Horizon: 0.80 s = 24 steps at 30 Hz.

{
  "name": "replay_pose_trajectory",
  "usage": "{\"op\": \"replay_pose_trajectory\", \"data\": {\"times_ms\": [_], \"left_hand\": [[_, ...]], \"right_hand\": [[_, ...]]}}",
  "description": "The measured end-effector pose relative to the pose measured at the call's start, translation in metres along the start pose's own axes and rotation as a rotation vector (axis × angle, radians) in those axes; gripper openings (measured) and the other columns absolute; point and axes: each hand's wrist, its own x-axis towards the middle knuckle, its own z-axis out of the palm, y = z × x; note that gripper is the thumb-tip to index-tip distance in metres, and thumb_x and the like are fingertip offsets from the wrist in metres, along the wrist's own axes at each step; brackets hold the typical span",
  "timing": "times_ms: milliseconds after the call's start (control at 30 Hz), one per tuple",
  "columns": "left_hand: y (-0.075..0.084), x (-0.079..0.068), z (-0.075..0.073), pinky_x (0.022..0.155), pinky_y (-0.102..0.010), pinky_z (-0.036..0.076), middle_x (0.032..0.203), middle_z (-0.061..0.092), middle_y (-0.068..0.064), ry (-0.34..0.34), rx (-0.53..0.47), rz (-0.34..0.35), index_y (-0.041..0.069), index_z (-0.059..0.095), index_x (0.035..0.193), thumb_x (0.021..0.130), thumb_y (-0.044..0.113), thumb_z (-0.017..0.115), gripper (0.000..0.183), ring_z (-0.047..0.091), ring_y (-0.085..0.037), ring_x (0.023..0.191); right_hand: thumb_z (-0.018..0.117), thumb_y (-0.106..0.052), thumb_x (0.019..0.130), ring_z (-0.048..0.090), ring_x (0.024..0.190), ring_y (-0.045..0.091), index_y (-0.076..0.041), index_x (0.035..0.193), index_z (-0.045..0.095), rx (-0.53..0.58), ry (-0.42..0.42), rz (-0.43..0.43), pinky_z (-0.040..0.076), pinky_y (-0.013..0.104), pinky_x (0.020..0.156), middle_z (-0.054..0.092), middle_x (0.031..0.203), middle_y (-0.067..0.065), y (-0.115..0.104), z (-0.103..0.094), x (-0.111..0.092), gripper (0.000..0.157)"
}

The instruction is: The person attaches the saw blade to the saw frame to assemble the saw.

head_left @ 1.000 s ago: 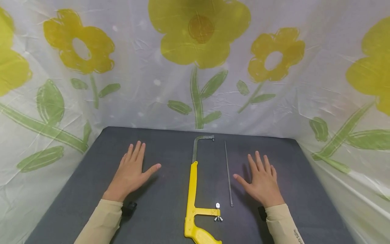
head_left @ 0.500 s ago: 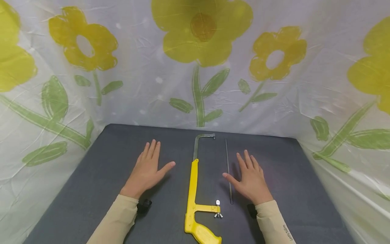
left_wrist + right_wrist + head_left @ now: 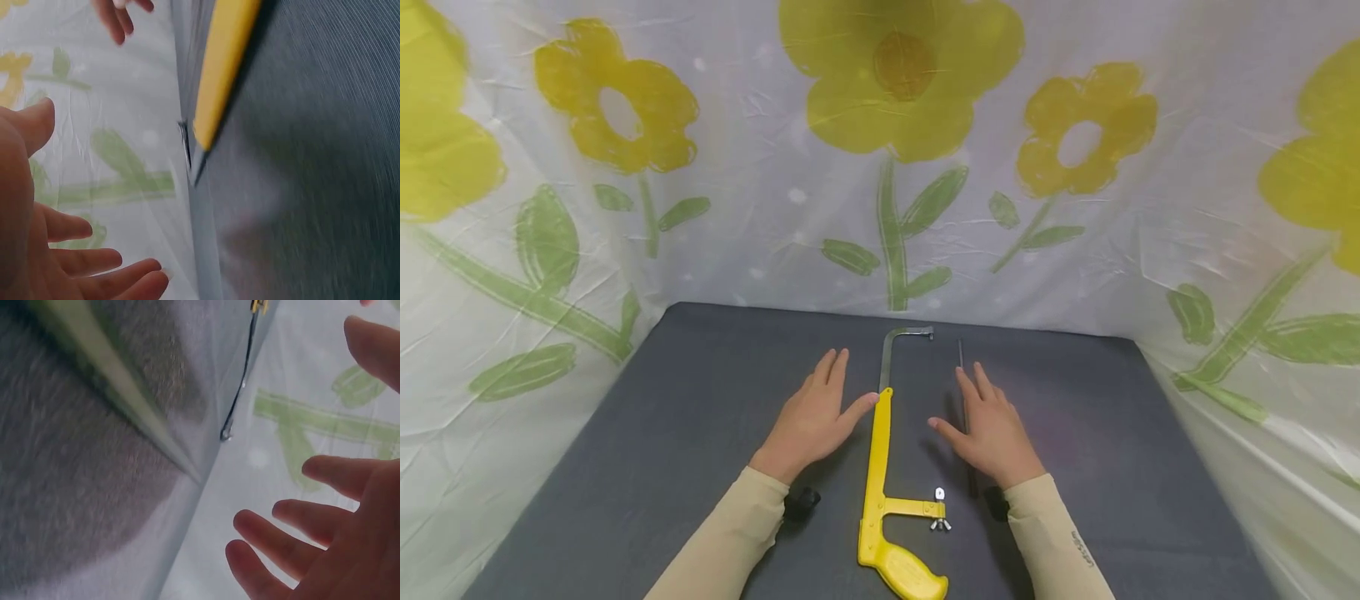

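A yellow hacksaw frame (image 3: 877, 467) with a silver front arm lies lengthwise on the dark table; a wing nut (image 3: 940, 524) sits on its lower crosspiece. Just left of it hovers my left hand (image 3: 812, 425), fingers extended and thumb tip over the frame's upper part in the head view. To the right of the frame lies a thin hacksaw blade (image 3: 960, 354), partly hidden beneath my right hand (image 3: 992, 433). That hand's fingers are spread above the blade, holding nothing. In the right wrist view the blade (image 3: 119, 381) runs close and blurred below the palm.
The dark cloth-covered table (image 3: 700, 375) ends at a white curtain (image 3: 737, 208) printed with yellow flowers, which hangs behind it and along both sides. A small black device (image 3: 802, 502) is strapped under the left wrist, and another under the right.
Both hands have moved inward: the left one rightward up to the hacksaw frame, the right one leftward over the blade. Frame and blade stay where they lie; the view has shifted slightly.
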Motion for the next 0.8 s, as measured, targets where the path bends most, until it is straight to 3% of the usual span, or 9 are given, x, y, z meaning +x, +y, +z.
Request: {"op": "replay_pose_trajectory", "data": {"times_ms": [233,400,533,800], "left_hand": [[0.018,0.003,0.017,0.101,-0.055,0.05,0.163,0.03,-0.014,0.004,0.011,0.01,0.014,0.018,0.163,0.091,0.075,0.047,0.098,0.051,-0.035,0.137],[0.028,0.004,0.028,0.088,-0.05,0.056,0.153,0.039,-0.018,-0.014,0.013,-0.022,0.012,0.022,0.162,0.092,0.072,0.05,0.097,0.066,-0.033,0.112],[0.033,0.006,0.035,0.078,-0.046,0.058,0.146,0.045,-0.02,-0.023,0.003,-0.064,0.011,0.027,0.16,0.092,0.07,0.053,0.094,0.067,-0.029,0.098],[0.035,0.01,0.045,0.078,-0.042,0.058,0.145,0.045,-0.021,-0.048,-0.056,-0.143,0.008,0.03,0.158,0.091,0.066,0.058,0.093,0.065,-0.029,0.097]], "right_hand": [[0.068,-0.06,0.088,0.044,0.137,0.052,-0.013,0.159,0.031,0.0,-0.029,0.007,0.038,0.066,0.107,0.027,0.164,0.02,-0.007,0.007,0.003,0.094],[0.07,-0.057,0.088,0.043,0.139,0.051,-0.013,0.159,0.033,0.012,-0.043,0.022,0.039,0.064,0.109,0.03,0.163,0.02,-0.01,0.01,0.005,0.091],[0.07,-0.055,0.089,0.047,0.138,0.044,-0.011,0.157,0.035,0.022,-0.03,0.033,0.043,0.059,0.108,0.042,0.155,0.02,-0.01,0.013,0.004,0.088],[0.069,-0.05,0.091,0.061,0.113,0.036,-0.003,0.155,0.037,0.039,0.0,0.071,0.053,0.052,0.094,0.054,0.134,0.023,-0.004,0.016,0.006,0.086]]}}
